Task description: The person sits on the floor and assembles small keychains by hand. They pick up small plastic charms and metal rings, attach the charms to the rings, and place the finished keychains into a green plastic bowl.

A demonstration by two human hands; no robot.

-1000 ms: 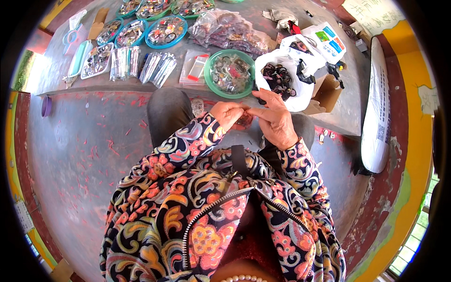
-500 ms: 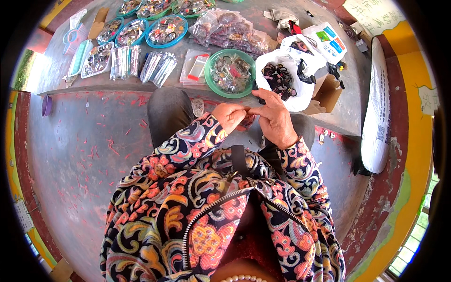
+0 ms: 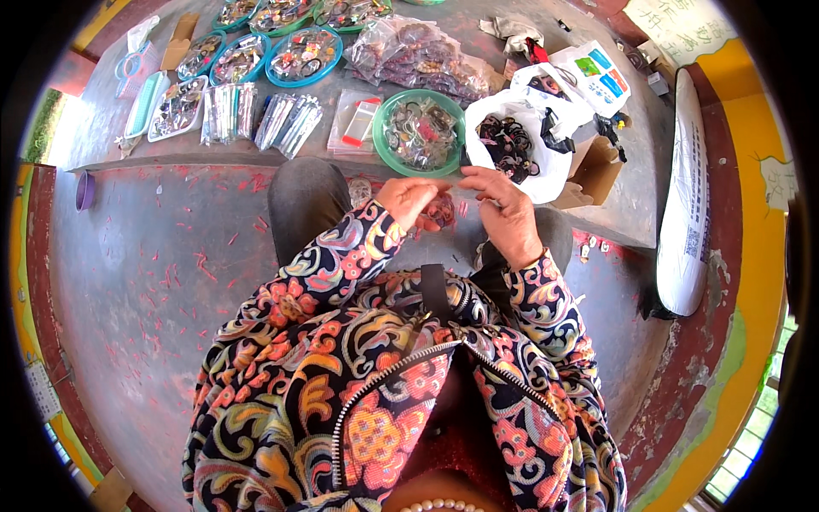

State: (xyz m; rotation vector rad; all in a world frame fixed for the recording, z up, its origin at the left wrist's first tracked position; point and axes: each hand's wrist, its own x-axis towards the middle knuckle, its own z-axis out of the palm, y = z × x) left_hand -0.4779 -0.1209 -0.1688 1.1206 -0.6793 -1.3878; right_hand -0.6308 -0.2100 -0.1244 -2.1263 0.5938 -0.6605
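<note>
At frame centre, the left hand (image 3: 408,198) and right hand (image 3: 503,209) pinch a small dark reddish trinket (image 3: 441,210), fingers curled closed; its long axis is unclear. The round green plastic bowl (image 3: 420,134) sits just above.

Rough, matt concrete floor (image 3: 153,282) (paint-flecked); glossy plastic green bowl (image 3: 386,145); thin, crinkled white plastic bag (image 3: 546,166).

Daylit grey concrete floor (image 3: 153,282), yellow edging (image 3: 751,256)
</note>
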